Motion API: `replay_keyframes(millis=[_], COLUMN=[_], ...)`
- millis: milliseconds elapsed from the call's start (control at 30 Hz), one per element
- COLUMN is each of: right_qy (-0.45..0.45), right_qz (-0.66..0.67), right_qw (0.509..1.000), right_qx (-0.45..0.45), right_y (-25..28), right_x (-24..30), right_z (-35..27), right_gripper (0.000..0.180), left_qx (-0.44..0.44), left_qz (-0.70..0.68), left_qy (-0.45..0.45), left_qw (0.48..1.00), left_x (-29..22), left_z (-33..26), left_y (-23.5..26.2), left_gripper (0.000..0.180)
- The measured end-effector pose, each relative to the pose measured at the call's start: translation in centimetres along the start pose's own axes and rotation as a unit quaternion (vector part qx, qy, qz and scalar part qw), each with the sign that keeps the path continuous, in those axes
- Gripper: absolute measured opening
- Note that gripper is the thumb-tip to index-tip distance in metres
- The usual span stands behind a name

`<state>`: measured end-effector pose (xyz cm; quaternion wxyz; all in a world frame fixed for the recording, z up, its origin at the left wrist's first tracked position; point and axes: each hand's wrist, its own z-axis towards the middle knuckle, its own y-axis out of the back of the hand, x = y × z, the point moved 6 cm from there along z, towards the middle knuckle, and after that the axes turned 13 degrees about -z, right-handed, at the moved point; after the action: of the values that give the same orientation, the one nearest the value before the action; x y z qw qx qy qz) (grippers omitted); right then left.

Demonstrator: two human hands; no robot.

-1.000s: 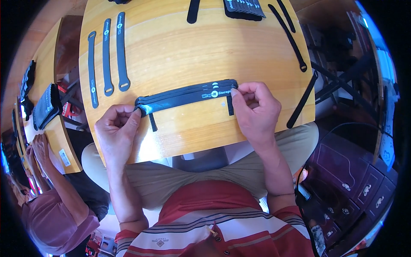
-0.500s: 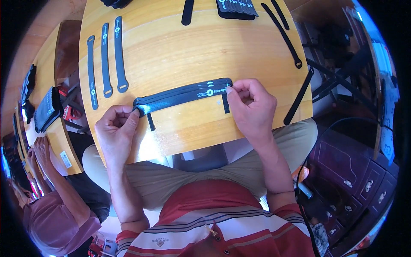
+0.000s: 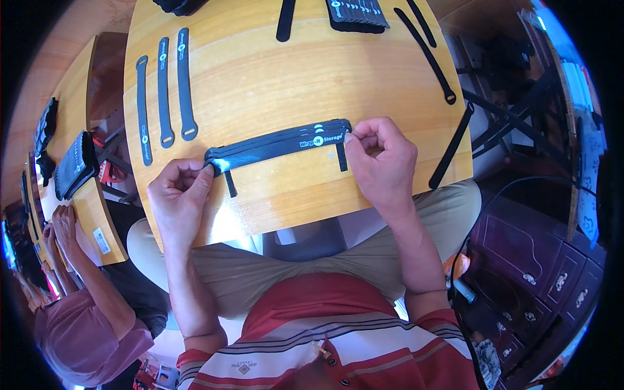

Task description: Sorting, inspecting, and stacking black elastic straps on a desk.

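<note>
- I see the wooden table (image 3: 279, 84) filling the upper middle of the view, its near edge over my lap.
- A second table (image 3: 97, 214) runs down the left side, where another person's hands (image 3: 62, 224) rest at its edge beside a dark bundle (image 3: 75, 166).
- The stack of black straps (image 3: 276, 144) lies across the near part of my table, stretched between my two hands and slightly higher at its right end.
- My right hand (image 3: 380, 162) sits at the stack's right end, thumb and forefinger pinched on the strap tips, the other fingers curled in.
- My left hand (image 3: 179, 195) is at the left end, fingers bent and pinching that end against the wood.
- Three loose straps (image 3: 162, 91) lie side by side on the left of the table, well apart from my hands.
- Two long thin straps (image 3: 432, 58) lie near the right edge.
- A stack of flat black cards (image 3: 357, 13) sits at the far edge; I see no containers.
</note>
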<state>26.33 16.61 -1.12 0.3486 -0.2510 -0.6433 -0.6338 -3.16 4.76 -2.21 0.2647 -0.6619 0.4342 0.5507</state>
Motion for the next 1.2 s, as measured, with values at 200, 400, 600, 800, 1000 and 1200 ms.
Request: replay_keyframes(millis=[200, 400, 600, 800, 1000, 1200], right_qy=[0.004, 0.004, 0.010, 0.004, 0.016, 0.014], right_qz=[0.006, 0.001, -0.009, 0.002, -0.013, -0.034], right_qw=[1.000, 1.000, 1.000, 1.000, 1.000, 0.999], right_qx=[-0.007, -0.007, -0.008, -0.009, -0.006, -0.001], right_y=[-0.02, 0.10, 0.08, -0.03, -0.02, -0.12], right_x=[-0.08, 0.04, 0.09, -0.11, 0.26, 0.14], right_z=[-0.02, 0.00, 0.09, 0.18, 0.30, 0.49], right_gripper=[0.010, 0.009, 0.008, 0.008, 0.009, 0.008], left_qx=[-0.003, -0.005, -0.004, -0.003, -0.003, -0.003], left_qz=[0.001, 0.010, 0.015, 0.009, 0.018, 0.033], left_qy=[-0.005, -0.009, -0.005, -0.003, -0.010, -0.020], left_qw=[1.000, 1.000, 1.000, 1.000, 1.000, 0.999], left_x=[-0.10, -0.37, -0.16, -0.13, -0.12, -0.49], left_z=[-0.05, -0.12, -0.03, -0.03, 0.01, -0.05], left_y=[0.00, -0.11, -0.01, -0.09, -0.10, -0.32], left_gripper=[0.009, 0.008, 0.008, 0.008, 0.007, 0.008])
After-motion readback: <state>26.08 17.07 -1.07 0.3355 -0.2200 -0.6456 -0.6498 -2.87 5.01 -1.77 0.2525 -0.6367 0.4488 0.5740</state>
